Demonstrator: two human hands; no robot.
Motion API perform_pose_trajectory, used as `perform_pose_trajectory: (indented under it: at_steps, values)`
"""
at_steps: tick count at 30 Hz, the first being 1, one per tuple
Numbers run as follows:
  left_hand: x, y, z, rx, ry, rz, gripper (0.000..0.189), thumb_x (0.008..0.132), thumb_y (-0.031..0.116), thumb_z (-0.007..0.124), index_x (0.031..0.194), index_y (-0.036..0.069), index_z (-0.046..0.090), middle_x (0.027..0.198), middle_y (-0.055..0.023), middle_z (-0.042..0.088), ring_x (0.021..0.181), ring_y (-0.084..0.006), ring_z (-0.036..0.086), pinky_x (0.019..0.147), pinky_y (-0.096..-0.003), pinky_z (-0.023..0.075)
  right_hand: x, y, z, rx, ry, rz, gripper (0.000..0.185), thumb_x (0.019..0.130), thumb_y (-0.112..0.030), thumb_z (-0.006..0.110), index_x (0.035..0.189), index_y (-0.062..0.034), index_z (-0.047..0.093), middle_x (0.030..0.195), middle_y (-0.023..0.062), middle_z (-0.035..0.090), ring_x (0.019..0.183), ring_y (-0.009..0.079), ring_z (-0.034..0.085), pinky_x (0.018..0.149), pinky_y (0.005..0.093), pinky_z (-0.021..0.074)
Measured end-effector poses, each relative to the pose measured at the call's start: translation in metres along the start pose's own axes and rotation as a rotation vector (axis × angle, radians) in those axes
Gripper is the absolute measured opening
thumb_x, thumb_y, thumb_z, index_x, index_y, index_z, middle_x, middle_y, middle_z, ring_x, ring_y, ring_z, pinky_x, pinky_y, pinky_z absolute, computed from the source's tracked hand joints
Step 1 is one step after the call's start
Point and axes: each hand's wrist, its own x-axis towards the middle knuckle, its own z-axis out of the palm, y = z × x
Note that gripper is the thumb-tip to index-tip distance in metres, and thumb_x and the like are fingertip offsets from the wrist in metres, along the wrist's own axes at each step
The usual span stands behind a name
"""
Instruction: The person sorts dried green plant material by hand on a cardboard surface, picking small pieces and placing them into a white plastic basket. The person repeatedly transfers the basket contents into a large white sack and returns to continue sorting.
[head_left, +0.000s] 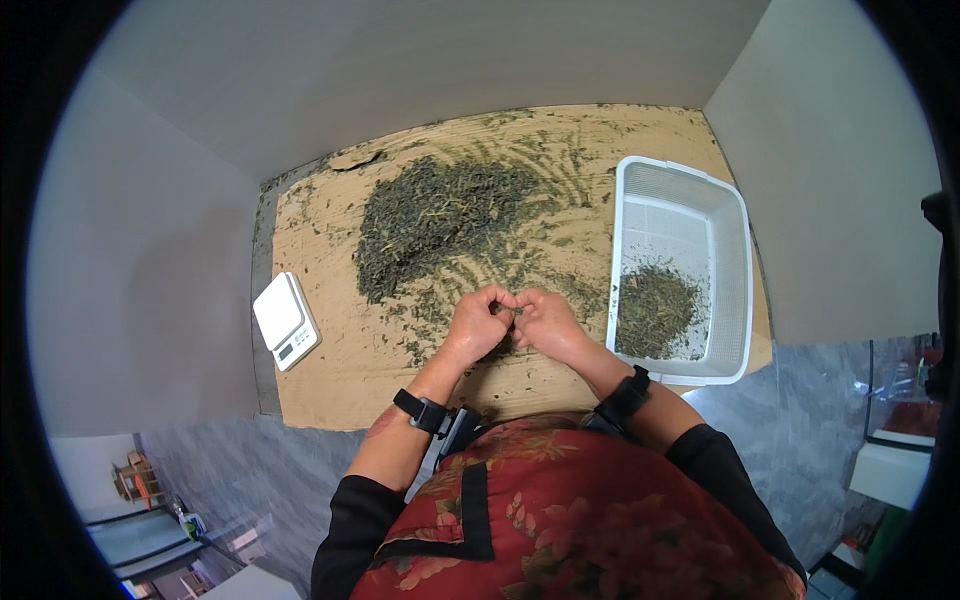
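My left hand (481, 324) and my right hand (546, 322) meet above the near middle of a cardboard sheet (337, 397), fingertips and thumbs drawn together. Whatever lies between the fingers is too small and hidden to make out. Just beyond them spreads a large heap of dark dried leaves (435, 217), with paler stems mixed in. Loose bits of leaf are scattered around and under my hands. To the right, a white plastic basket (742, 285) holds a smaller pile of leaves and stems (655, 311) at its near end.
A white digital kitchen scale (281, 311) sits at the cardboard's left edge, its platform bare. Grey walls (465, 60) enclose the work surface at the back and both sides. Grey marbled floor (300, 480) shows below, with a white box-like object (889, 472) at the lower right.
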Motion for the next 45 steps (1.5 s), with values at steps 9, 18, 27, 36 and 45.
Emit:
perform_pose_trajectory:
  at_steps: [9,18,27,36,45]
  values:
    - [0.020,0.121,0.083,0.010,-0.190,0.402,0.017,0.085,-0.004,0.059,0.100,0.001,0.066,0.086,-0.0041,0.069,0.074,-0.0088,0.060,0.066,-0.0266,0.0501,-0.089,-0.051,-0.120,0.001,0.266,-0.178,0.023,0.088,-0.004,0.060,0.110,-0.0003,0.063,0.088,0.0051,0.067,0.072,0.0081,0.063,0.058,0.0235,0.0515]
    - [0.039,0.118,0.105,0.341,0.024,0.467,0.038,0.086,0.011,0.064,0.122,0.001,0.057,0.110,-0.0243,0.059,0.099,-0.0423,0.060,0.086,-0.0472,0.0492,-0.126,-0.007,-0.215,-0.751,0.853,-0.426,0.035,0.079,-0.011,0.070,0.111,-0.0013,0.063,0.102,0.0180,0.064,0.097,0.0365,0.059,0.087,0.0445,0.0481]
    - [0.028,0.104,0.134,0.396,-0.146,0.264,0.094,0.085,0.029,0.074,0.151,-0.002,0.014,0.123,-0.0307,0.058,0.114,-0.0411,0.060,0.095,-0.0436,0.0498,-0.135,0.039,-0.303,-0.671,0.945,-0.082,0.046,0.077,-0.008,0.067,0.121,0.0023,0.059,0.108,0.0210,0.066,0.105,0.0391,0.061,0.095,0.0431,0.0473]
    - [0.093,0.121,0.148,0.506,-0.039,0.139,0.090,0.093,0.040,0.064,0.152,-0.004,0.012,0.100,-0.0267,0.068,0.089,-0.0339,0.070,0.077,-0.0407,0.0559,-0.131,0.065,-0.338,-0.022,0.630,-0.121,0.047,0.078,0.005,0.056,0.125,0.0031,0.059,0.110,0.0114,0.069,0.100,0.0195,0.065,0.092,0.0326,0.0494]
    - [0.091,0.148,0.157,0.279,0.044,0.209,0.084,0.091,0.036,0.066,0.152,0.000,0.020,0.117,-0.0243,0.065,0.102,-0.0339,0.067,0.088,-0.0387,0.0524,-0.148,0.037,-0.331,0.129,0.607,-0.137,0.049,0.079,0.007,0.054,0.128,0.0031,0.058,0.113,0.0109,0.068,0.102,0.0189,0.065,0.092,0.0327,0.0499]
